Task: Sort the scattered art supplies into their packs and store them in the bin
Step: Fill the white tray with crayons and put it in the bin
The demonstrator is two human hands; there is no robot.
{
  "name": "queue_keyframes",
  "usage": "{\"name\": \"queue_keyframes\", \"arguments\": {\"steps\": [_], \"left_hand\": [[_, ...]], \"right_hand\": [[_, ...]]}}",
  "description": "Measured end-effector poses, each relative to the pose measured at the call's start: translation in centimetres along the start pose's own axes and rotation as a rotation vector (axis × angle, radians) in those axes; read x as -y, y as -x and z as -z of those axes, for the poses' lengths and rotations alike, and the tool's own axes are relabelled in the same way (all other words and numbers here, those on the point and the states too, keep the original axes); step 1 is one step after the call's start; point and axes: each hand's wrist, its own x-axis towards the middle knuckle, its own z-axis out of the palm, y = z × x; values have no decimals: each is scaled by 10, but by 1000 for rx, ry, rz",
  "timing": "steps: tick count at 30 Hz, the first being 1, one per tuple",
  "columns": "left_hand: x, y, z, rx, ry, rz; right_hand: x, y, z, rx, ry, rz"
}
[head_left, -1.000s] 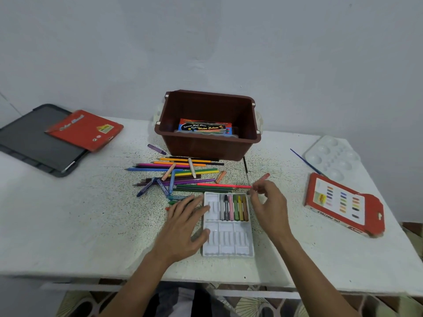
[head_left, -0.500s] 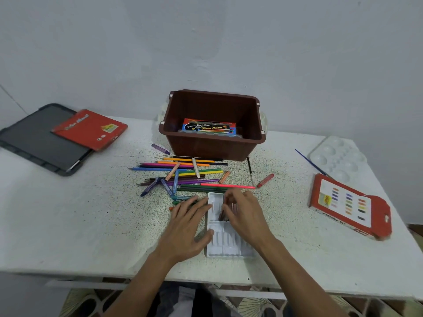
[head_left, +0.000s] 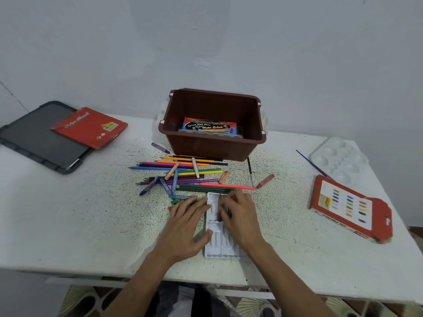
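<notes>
Since the left hand (head_left: pixel 185 227) lies flat at seven o'clock on the table (head_left: pixel 68 225), fingers straight and released, thumb against the left edge of the white insert tray (head_left: pixel 219 244), it seems to be steadying that tray. The right hand (head_left: pixel 240 216) covers the tray's far half, fingers bent over the pastel sticks (head_left: pixel 220 209) seated there; whether it pinches one or merely presses them down I cannot tell. The step in hand looks like bedding pastels into their slots, and it is early: the near row of slots shows bare. The next move likely calls for a reach to one o'clock for the red pastel (head_left: pixel 265 180), or to eleven o'clock into the pile (head_left: pixel 183 175), teasing short sticks from among long pencils.

Counted left to right: one dark board (head_left: pixel 29 138) at ten o'clock bearing one red pack (head_left: pixel 89 126); one purple pastel (head_left: pixel 160 147) lying alone; in the pile about a dozen pencils, too overlapped for a firm count, and some seven loose pastels; one brown bin (head_left: pixel 212 147) at twelve o'clock holding one watercolour pack (head_left: pixel 209 127); one dark brush (head_left: pixel 250 172) and one blue brush (head_left: pixel 312 163); one white palette (head_left: pixel 338 161) at two o'clock; one oil pastel pack (head_left: pixel 350 209) at three o'clock.
</notes>
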Motion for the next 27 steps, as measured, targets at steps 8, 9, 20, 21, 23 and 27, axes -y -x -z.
{"name": "queue_keyframes", "arguments": {"steps": [8, 9, 20, 21, 23, 27], "left_hand": [[-1, 0, -1, -2, -7, 1], [-1, 0, -1, -2, -7, 2], [0, 0, -1, -3, -9, 1], [0, 0, -1, -6, -9, -2], [0, 0, -1, -6, -9, -6], [0, 0, -1, 1, -4, -1]], "right_hand": [[-4, 2, 2, 5, 22, 67], [-6, 2, 5, 9, -5, 66], [-64, -29, 46, -126, 158, -195], [-70, -32, 49, -113, 203, -190], [-79, -36, 52, -67, 300, -148], [-93, -36, 53, 47, 450, -25]]}}
